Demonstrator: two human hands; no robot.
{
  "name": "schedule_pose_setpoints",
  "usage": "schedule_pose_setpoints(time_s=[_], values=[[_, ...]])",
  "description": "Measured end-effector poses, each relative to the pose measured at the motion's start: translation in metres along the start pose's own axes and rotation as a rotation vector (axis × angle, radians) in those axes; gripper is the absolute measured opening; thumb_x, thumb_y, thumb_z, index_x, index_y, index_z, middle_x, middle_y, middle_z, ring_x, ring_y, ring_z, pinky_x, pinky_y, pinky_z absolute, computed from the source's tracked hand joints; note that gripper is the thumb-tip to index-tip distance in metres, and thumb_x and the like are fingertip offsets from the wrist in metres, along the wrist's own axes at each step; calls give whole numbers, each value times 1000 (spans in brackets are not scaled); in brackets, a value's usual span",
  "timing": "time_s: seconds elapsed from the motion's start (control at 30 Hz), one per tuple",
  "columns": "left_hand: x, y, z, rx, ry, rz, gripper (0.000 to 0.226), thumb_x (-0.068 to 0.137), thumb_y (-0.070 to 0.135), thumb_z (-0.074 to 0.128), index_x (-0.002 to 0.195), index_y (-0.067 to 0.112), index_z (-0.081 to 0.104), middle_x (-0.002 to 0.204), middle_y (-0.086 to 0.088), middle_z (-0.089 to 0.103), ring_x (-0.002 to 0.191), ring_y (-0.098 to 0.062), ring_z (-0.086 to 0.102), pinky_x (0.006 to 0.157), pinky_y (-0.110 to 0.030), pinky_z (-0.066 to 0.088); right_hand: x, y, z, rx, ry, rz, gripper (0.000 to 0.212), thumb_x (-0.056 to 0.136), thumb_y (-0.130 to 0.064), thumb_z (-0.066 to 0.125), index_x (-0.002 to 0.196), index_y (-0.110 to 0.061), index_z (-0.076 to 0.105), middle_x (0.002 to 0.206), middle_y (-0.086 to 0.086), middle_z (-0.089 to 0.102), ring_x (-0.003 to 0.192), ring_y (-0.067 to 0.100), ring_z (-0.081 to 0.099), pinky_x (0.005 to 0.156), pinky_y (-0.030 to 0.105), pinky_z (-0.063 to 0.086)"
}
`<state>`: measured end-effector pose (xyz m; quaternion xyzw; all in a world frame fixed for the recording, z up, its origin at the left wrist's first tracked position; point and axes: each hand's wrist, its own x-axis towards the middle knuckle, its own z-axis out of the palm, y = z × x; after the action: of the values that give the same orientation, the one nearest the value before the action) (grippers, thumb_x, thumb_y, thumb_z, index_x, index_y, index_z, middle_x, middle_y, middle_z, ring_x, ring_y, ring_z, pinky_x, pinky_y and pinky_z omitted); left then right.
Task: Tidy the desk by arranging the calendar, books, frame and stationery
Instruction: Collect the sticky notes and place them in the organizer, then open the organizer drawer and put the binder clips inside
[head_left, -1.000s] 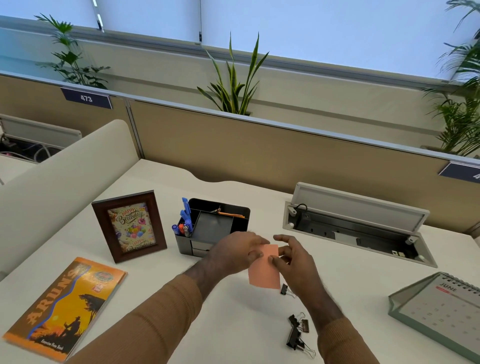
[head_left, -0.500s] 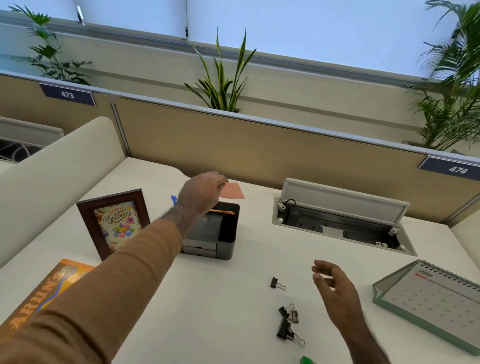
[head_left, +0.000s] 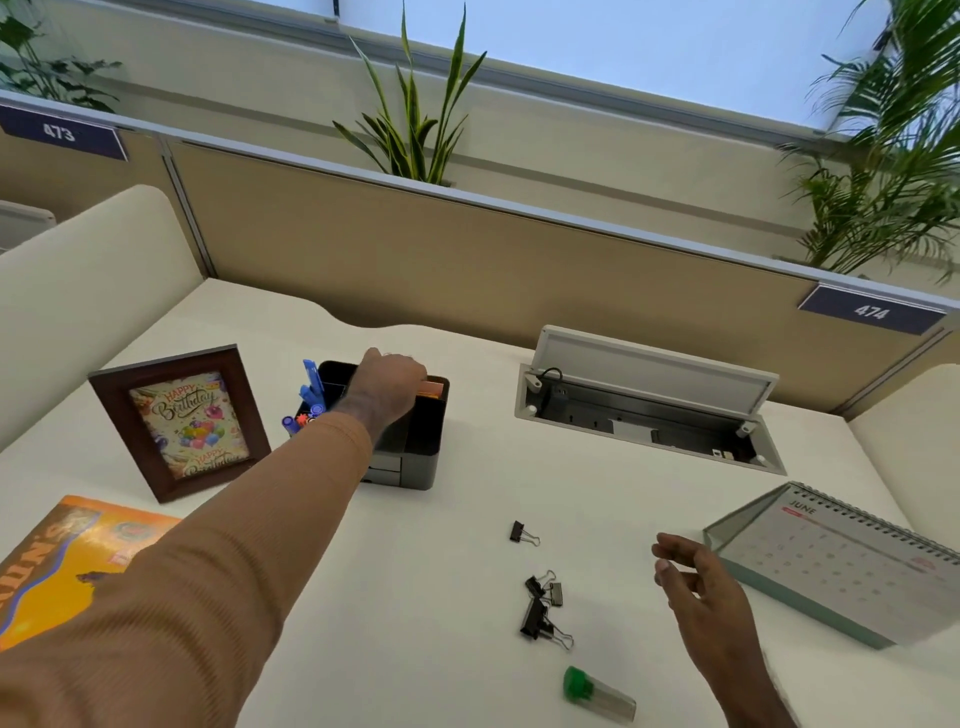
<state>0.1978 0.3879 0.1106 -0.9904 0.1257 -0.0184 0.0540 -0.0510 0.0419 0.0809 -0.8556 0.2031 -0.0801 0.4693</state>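
The pink note pad (head_left: 432, 388) sits low inside the black organiser (head_left: 415, 452), pinched by the left hand (head_left: 387, 389). The right hand (head_left: 698, 582), loosely open and empty, hovers over bare desk (head_left: 467, 519) right of the organiser, just beside the calendar's (head_left: 841, 561) near edge.

A: Where did the thin salmon-pink paper note (head_left: 432, 388) go?
B: The left hand (head_left: 387, 387) carried it from mid-desk down into the black plastic desk organiser (head_left: 415, 447).
A: And the right hand (head_left: 698, 582)?
B: Let go, now hovering open.
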Motion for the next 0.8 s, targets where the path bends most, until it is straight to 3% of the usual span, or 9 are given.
schedule_pose_setpoints(time_s=[0.17,0.27,0.37,0.47,0.63,0.73,0.8], values=[[0,8,7,79,-98,8,22,91,12,45,99,21,62,96,-1,66,90,-21,58,96,-43,33,-20,10,4,-124,-76,-15,31,90,-14,64,99,-44,61,107,-19,67,81,-2,64,68,21,46],[1,12,6,59,-107,2,24,89,13,45,102,20,64,96,-2,66,90,-22,58,94,-43,33,-40,27,14,-343,-328,-50,37,87,-23,69,104,-51,52,116,-18,58,98,0,59,86,26,48],[-4,14,-4,19,-41,-10,28,86,14,47,107,20,64,98,-2,67,92,-23,58,90,-41,34,-53,40,22,-585,-525,-59,48,83,-45,68,124,-50,43,127,-20,42,121,7,43,105,27,37],[-19,17,-16,-89,82,-10,39,86,15,48,121,24,62,107,-1,68,100,-23,58,92,-43,35,-60,43,28,-652,-516,-58,53,82,-56,63,130,-50,41,128,-22,40,124,7,40,103,27,38],[-68,29,-25,-304,308,-9,36,89,17,45,117,25,66,102,-1,72,96,-24,62,85,-40,39,-66,45,34,-760,-495,-83,38,87,-40,57,125,-42,51,124,-14,50,119,13,45,95,28,43],[-107,46,-20,-473,317,-17,35,89,15,48,116,24,68,102,1,71,95,-23,62,84,-38,40,-66,49,32,-682,-480,-59,29,88,-37,59,117,-38,56,115,-12,54,114,14,49,92,29,43],[-136,64,-8,-623,247,-33,36,90,12,49,119,23,66,109,3,70,98,-20,60,88,-37,43,-64,48,31,-487,-438,-33,25,89,-27,64,112,-33,60,109,-8,57,107,14,55,90,25,44]])
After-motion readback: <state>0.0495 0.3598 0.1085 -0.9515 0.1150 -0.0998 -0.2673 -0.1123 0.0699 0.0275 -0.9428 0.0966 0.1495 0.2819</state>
